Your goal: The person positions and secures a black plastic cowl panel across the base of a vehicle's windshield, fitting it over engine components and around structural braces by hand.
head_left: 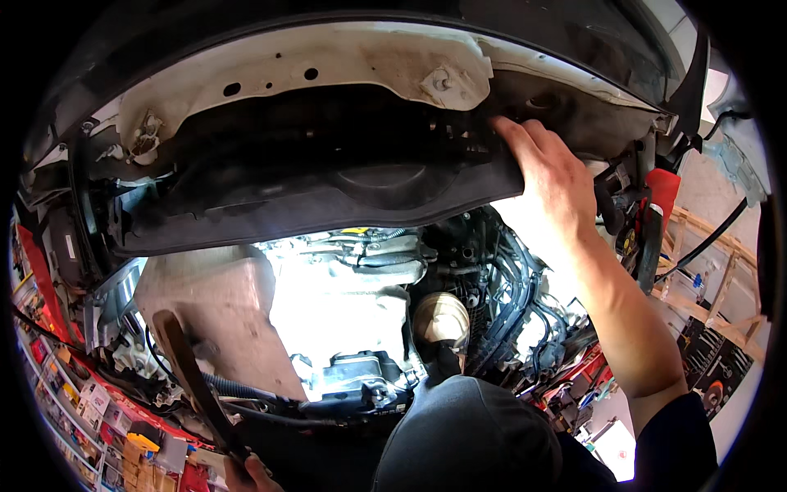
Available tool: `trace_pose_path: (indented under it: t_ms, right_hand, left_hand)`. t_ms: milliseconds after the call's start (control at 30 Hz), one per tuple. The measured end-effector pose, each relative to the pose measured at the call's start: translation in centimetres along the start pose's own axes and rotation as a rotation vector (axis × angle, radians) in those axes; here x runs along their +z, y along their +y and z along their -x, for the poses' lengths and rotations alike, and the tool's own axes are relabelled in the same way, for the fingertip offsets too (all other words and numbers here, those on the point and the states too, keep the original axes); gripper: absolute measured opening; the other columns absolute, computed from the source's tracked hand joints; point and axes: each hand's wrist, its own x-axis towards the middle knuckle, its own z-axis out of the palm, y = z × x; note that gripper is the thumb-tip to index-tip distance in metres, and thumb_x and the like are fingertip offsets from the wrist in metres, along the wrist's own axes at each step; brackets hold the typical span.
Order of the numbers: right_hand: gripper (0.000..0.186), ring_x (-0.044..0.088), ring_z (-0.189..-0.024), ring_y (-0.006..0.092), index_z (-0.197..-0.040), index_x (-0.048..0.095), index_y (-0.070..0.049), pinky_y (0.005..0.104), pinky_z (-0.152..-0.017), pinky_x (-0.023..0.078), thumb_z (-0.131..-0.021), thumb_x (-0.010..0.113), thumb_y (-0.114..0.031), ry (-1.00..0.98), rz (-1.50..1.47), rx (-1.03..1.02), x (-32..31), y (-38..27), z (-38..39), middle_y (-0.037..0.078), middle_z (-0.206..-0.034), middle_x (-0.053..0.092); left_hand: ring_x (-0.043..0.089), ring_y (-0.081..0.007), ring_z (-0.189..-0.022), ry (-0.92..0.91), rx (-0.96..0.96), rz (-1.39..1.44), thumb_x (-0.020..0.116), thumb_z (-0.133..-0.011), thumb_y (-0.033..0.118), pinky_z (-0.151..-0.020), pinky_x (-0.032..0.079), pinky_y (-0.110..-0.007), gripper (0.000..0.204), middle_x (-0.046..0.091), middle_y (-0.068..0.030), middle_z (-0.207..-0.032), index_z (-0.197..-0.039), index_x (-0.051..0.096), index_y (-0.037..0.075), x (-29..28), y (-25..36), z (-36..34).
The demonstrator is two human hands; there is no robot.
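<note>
A long black trim panel [287, 205] spans the engine bay. Its right end is in my right hand [545, 176], whose fingers curl over the upper side; the thumb is hidden. At the lower edge, my left hand [256, 476] shows only in part, closed round the lower end of a long, flat dark bar [193, 369]. The bar slants up to the left in front of a dull metal box-like cover [213, 299]. Below the black panel lies the brightly lit engine [340, 307], and right of it a round pale cap or canister [441, 318].
A pale metal crosspiece with holes [352, 61] runs above the panel. Dark hoses and wiring [512, 287] fill the bay's right side. A grey cap [471, 435] blocks the lower middle. Shelves of parts [90, 410] stand lower left; a wooden frame [721, 262] is at the right.
</note>
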Motion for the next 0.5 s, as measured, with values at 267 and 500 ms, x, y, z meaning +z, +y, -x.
trace_pose_path:
  t_ms: [267,500]
  right_hand:
    - [0.065,0.061,-0.084,0.0247,-0.115,0.058,-0.007,0.0353,-0.069,0.056,-0.055,0.083,-0.013,0.001,-0.030,-0.005,0.0,0.0,-0.2,0.007,-0.094,0.058]
    - [0.070,0.060,-0.084,0.0191,-0.116,0.059,-0.010,0.0297,-0.066,0.056,-0.050,0.083,-0.012,-0.031,0.005,0.025,0.1,0.2,-0.2,0.004,-0.093,0.057]
  left_hand:
    - [0.046,-0.0100,-0.053,0.085,0.043,0.071,0.061,-0.094,0.033,-0.047,0.036,-0.025,0.036,0.053,-0.0025,-0.063,-0.087,0.059,-0.002,0.2,-1.7,0.9]
    - [0.046,-0.0095,-0.054,0.028,0.048,-0.008,0.058,-0.095,0.033,-0.048,0.035,-0.024,0.034,0.053,-0.0012,-0.064,-0.089,0.059,-0.001,0.8,-0.1,0.8]
